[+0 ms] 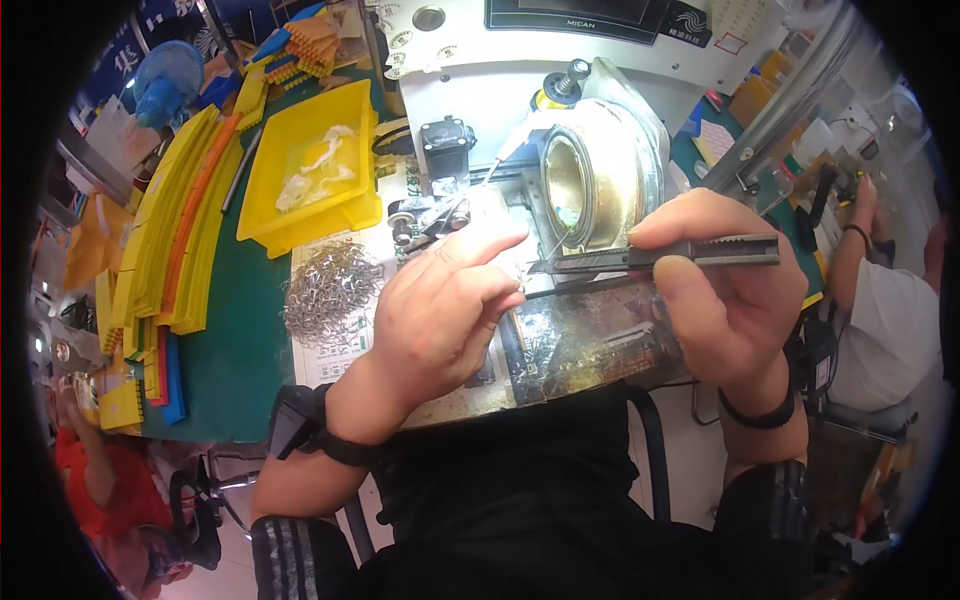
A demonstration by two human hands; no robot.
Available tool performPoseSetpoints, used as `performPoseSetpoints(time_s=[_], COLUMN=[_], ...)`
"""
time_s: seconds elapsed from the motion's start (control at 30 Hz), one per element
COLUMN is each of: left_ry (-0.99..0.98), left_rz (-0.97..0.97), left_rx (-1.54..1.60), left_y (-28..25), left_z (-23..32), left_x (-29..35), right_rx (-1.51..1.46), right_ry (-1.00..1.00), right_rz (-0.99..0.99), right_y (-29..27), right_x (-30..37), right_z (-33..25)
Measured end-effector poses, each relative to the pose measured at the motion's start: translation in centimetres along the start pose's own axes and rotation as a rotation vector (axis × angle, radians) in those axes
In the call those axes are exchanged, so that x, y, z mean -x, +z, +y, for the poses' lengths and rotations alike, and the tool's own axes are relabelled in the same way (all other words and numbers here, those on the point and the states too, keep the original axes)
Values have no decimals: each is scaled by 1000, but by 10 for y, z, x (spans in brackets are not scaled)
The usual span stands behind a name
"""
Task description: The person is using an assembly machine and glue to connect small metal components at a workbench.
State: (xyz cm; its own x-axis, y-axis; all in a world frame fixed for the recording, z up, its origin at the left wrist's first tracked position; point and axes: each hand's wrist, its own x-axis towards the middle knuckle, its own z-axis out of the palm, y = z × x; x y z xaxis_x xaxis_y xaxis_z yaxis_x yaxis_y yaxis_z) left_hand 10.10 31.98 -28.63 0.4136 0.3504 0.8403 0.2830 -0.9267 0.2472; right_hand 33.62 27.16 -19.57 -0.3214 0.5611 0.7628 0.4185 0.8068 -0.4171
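My right hand (735,285) is closed around a dark utility knife (605,261), thumb and fingers pressing on its body. The knife lies nearly level, its blade end pointing left toward my left fingertips. My left hand (435,310) has its thumb and fingers drawn together in a pinch near that tip. Whatever small piece it holds is too small and washed out by glare to name. Left of this hand lies a heap of small metal pieces (332,295), perhaps links or hooks, on printed paper. Both hands are above the front of a worn metal work plate (590,340).
Behind my hands stands a white machine (460,85) with a round metal housing (610,165) and a black clamp-like fixture (447,140). A yellow bin (255,225) holds crumpled white material. Yellow and orange strips (180,220) are stacked at the left. Other people sit on both sides.
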Motion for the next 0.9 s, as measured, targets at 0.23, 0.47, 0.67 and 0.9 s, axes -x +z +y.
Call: performPoseSetpoints(time_s=[0.23,0.47,0.67,0.9], left_ry=[5,8,47,2], left_rz=[7,-9,29,-24], left_rx=[4,9,17,56], left_y=[0,0,1,-2], left_z=[0,2,5,5], left_x=[0,-3,0,-1], right_rx=[27,-13,-118,-655], right_ry=[-25,-10,97,869], right_rz=[-36,-39,-3,279], right_y=[-1,1,2,-21], right_x=[-3,-3,5,112], right_z=[0,2,-1,36])
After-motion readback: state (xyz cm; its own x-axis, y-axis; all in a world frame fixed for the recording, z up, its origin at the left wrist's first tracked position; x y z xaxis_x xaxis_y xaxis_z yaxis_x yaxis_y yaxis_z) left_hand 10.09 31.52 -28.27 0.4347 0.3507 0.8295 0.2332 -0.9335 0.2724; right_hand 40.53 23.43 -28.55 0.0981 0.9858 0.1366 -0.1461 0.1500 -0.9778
